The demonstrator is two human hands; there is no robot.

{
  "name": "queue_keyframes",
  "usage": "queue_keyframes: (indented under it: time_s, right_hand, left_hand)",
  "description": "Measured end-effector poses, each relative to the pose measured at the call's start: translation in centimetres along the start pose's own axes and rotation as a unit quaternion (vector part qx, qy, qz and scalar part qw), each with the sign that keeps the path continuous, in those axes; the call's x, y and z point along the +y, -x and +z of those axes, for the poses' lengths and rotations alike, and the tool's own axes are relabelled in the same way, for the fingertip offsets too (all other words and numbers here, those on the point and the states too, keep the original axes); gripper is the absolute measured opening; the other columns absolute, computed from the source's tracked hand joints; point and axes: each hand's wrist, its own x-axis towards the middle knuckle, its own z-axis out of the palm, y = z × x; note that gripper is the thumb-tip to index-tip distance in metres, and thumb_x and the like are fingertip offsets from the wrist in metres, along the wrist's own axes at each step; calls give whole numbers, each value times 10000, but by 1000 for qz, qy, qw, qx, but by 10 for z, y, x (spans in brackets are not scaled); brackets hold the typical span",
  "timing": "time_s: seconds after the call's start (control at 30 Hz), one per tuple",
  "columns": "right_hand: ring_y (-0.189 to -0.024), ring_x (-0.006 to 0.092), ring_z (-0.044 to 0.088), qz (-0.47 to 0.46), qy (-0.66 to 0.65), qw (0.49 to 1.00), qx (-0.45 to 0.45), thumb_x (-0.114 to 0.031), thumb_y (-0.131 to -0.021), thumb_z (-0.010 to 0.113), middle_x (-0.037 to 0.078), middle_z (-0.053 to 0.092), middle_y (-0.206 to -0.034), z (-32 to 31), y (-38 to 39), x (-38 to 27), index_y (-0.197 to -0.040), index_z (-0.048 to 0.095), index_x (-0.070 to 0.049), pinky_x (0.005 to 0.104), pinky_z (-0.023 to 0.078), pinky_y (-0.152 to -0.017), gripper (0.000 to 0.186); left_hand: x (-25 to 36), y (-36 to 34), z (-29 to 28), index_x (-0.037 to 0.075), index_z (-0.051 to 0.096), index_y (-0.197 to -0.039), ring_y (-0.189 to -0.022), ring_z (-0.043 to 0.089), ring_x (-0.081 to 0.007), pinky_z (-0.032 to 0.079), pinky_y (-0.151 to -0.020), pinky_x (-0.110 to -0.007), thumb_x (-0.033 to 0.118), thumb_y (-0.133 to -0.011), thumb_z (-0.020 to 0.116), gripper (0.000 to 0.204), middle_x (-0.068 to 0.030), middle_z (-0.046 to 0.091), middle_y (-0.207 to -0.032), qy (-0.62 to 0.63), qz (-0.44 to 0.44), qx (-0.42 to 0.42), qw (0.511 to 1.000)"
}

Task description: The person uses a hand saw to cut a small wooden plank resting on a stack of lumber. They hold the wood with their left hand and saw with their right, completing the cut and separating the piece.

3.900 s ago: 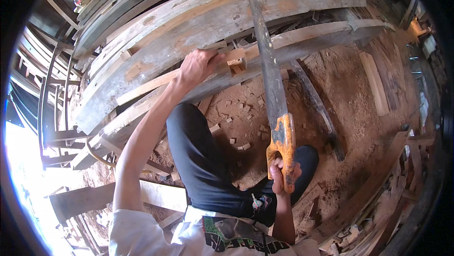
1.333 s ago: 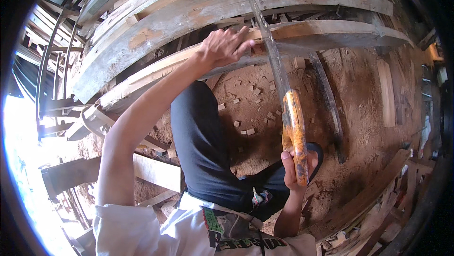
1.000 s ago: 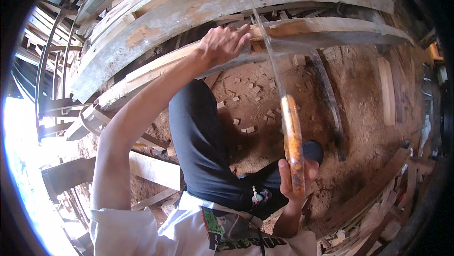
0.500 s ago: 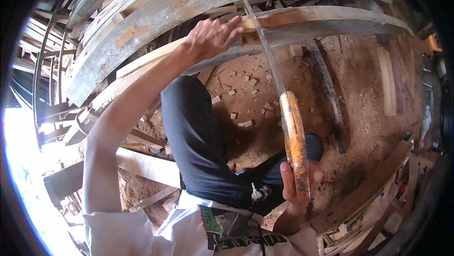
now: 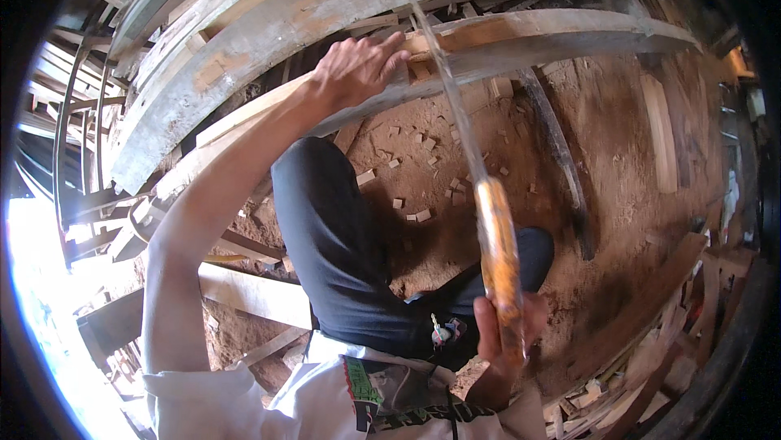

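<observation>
A handsaw with a worn orange handle [image 5: 498,245] is in my right hand [image 5: 514,322], whose fingers wrap round the handle's near end. Its thin blade [image 5: 457,102], blurred by motion, runs away from me across the top edge of a long wooden beam [image 5: 521,29]. My left hand [image 5: 358,67] grips that edge just left of the blade, index finger stretched along the wood and thumb on the near side. A notch [image 5: 421,71] shows in the beam beside the blade. The undersides of the left fingers are hidden.
Behind the beam lies a wide grey plank [image 5: 317,13]. Small wood offcuts [image 5: 419,216] are scattered on the brown dirt floor [image 5: 602,180]. A dark narrow strip [image 5: 561,155] and a pale board [image 5: 659,135] lie to the right, with scrap wood [image 5: 651,350] piled lower right.
My right hand has drawn the saw toward me, its handle now lower and slightly left. My left hand stays on the beam; the whole view has shifted a little.
</observation>
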Motion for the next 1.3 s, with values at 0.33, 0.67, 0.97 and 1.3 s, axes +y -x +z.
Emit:
queue_keyframes:
  time_s: [0.33,0.67,0.97,1.3]
  right_hand:
    - [-832,231,517,130,-163,977,-41,-55,-820,700,82,555,-963,6,2,17,-1061,539,-40,351,442,-711,291]
    - [-521,213,468,104,-111,988,-39,-89,-796,670,73,488,-654,24,0,32,-765,505,-34,327,381,-506,177]
    - [-790,208,523,144,-185,972,-32,-45,-828,679,52,574,-870,25,12,35,-993,517,-47,331,424,-710,231]
    - [-638,210,504,173,-187,966,-30,-99,-817,665,53,547,-684,30,-10,32,-757,570,-47,325,392,-588,124]
  left_hand:
    - [9,3,-11,26,438,-1366,-795,631,-447,499,-709,-533,454,-1030,291,563,-268,650,-810,16,-2,-35,999]
    - [7,4,-4,90,460,-1299,-705,644,-424,529,-637,-519,461,-1023,314,484,-240,648,-753,4,8,9,1000]
    - [6,4,-5,47,460,-1330,-683,630,-432,511,-645,-522,445,-1024,317,522,-248,625,-688,3,9,2,1000]
    - [7,10,0,90,447,-1277,-634,628,-417,517,-608,-520,446,-1028,307,457,-213,631,-670,-6,16,24,1000]
